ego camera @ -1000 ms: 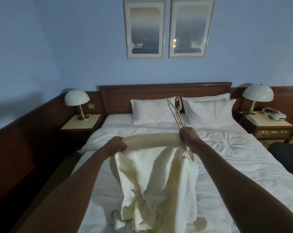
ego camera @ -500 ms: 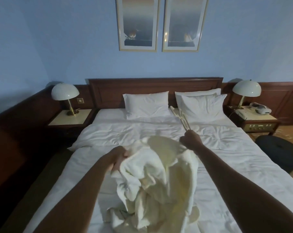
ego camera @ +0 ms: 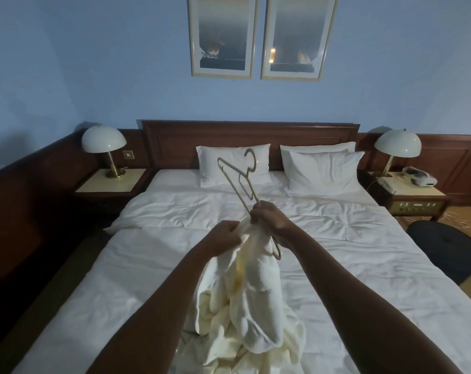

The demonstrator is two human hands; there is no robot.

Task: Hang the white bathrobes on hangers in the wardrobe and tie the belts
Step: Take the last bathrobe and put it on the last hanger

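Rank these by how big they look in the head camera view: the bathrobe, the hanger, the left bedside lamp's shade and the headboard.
1. Headboard.
2. Bathrobe, though being close to the camera inflates it, so first place is unsure.
3. Hanger.
4. Left lamp shade.

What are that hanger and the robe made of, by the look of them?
The hanger looks like thin pale plastic or coated wire, slim and smooth; which is unclear. The bathrobe looks like thick cream towelling with a soft matte nap and heavy folds.
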